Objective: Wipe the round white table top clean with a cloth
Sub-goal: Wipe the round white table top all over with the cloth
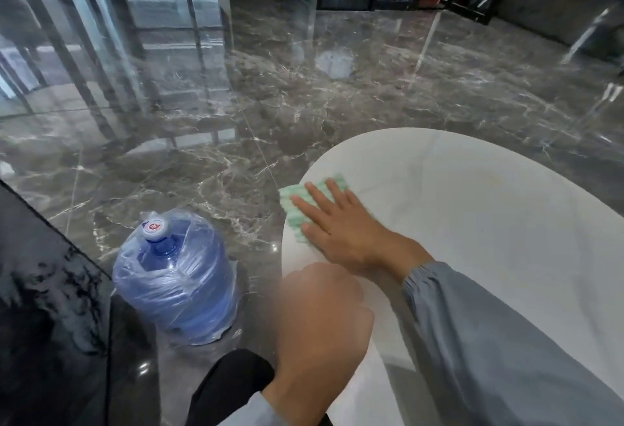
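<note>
Wiping looks underway, the remainder unclear: flat right hand (341, 228) presses cloth (291, 201) at table (479, 223) edge; blurred left hand (320, 317) unreadable.

Soft, even daylight all round. The polished marble floor (304, 94) throws back bright reflections and pale glare streaks, strongest at the left. The left hand (320, 324), close up, is out of focus; the cloth (297, 202) smears a little. Straight lines bow near the edges.

Big blue water jug (175, 277), wrapped in clear plastic, stands on the grey marble floor (304, 94) just left of my left hand (320, 317). Glossy black slab (44, 290) sits further left again.
</note>
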A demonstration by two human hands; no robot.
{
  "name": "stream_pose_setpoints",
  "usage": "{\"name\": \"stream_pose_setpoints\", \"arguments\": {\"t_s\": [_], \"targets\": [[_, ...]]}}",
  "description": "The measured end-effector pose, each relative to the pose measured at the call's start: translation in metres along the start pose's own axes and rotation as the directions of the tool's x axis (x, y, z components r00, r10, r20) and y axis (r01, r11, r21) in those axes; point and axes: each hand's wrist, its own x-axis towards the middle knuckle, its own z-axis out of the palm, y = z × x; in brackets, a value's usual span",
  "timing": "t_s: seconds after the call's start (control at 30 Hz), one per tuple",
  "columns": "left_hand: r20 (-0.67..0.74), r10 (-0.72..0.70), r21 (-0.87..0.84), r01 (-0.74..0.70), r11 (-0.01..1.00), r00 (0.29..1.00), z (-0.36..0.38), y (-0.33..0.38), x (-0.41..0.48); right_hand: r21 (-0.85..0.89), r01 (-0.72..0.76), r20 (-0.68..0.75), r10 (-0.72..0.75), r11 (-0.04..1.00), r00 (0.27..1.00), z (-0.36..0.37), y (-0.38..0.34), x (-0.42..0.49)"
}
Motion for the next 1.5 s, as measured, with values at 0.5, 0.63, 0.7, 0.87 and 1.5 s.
{"name": "stream_pose_setpoints", "arguments": {"t_s": [0.5, 0.63, 0.7, 0.87, 1.5], "targets": [[0.050, -0.037, 0.054, 0.035, 0.998, 0.998, -0.002, 0.002, 0.001, -0.035, 0.195, 0.050, -0.193, 0.980, 0.980, -0.005, 0.011, -0.011], [0.062, -0.027, 0.041, 0.025, 0.999, 0.998, 0.002, -0.001, 0.004, -0.007, 0.014, 0.007, -0.014, 1.000, 1.000, -0.016, 0.060, 0.016], [0.067, -0.033, 0.027, 0.031, 0.999, 0.997, 0.002, -0.002, 0.002, -0.008, -0.205, -0.011, 0.205, 0.979, 0.979, -0.024, 0.095, 0.032], [0.048, -0.008, 0.093, 0.003, 0.996, 0.999, -0.004, 0.003, 0.008, -0.019, -0.294, -0.003, 0.294, 0.956, 0.956, -0.028, 0.091, 0.030], [0.431, 0.210, 0.171, -0.308, 0.936, 0.878, 0.013, 0.025, 0.032, 0.143, -0.752, 0.026, 0.757, 0.643, 0.652, -0.012, 0.195, -0.192]]}}
